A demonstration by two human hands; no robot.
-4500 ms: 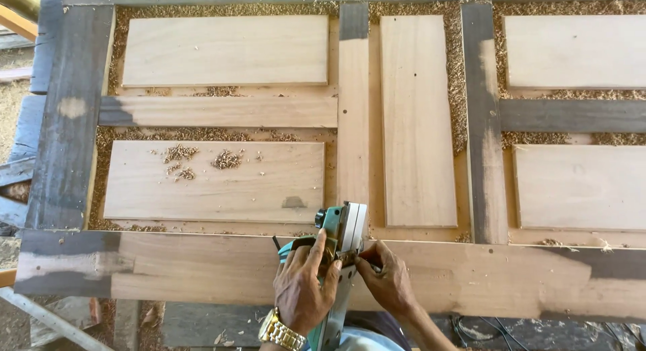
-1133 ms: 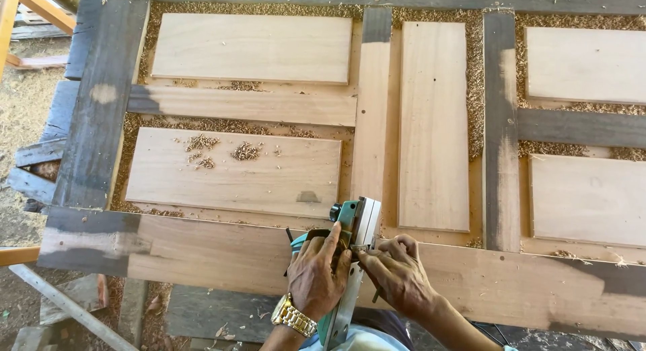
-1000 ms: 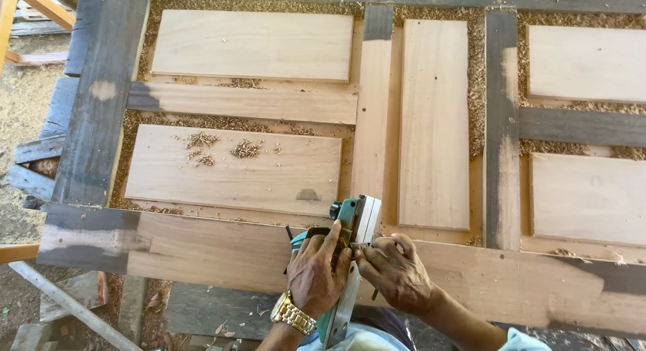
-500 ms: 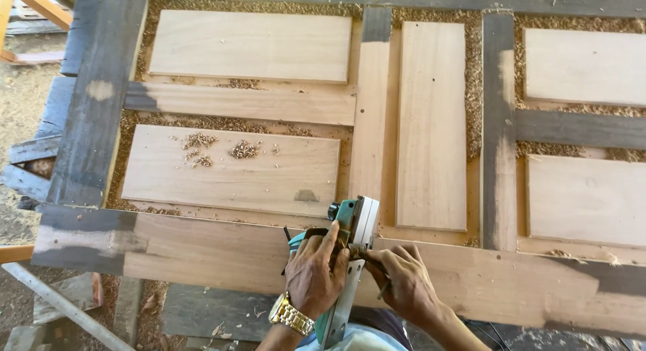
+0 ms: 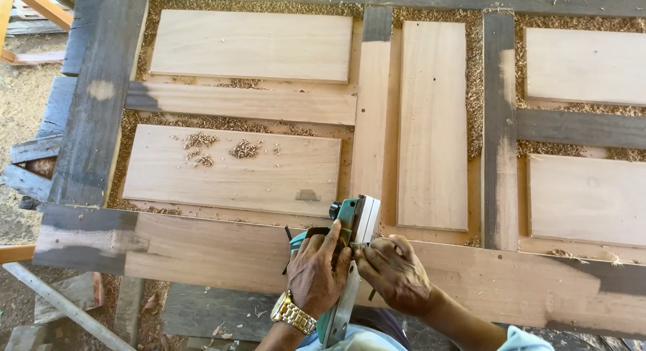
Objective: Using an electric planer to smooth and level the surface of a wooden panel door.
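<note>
We steady a power planer (image 5: 350, 257) on the near rail of a wooden door (image 5: 202, 253).

Our left hand (image 5: 316, 274) wraps its fingers tight around the planer's handle; our right hand (image 5: 397, 274) pinches something at its side, fingers curled together. The tool looks heavy and rigid, best gripped by the handle, well away from the sole. Wood shavings (image 5: 474, 75) fill the grooves.

Left hand (image 5: 316, 270) curled in grip; right hand (image 5: 398, 274) pinching.
</note>
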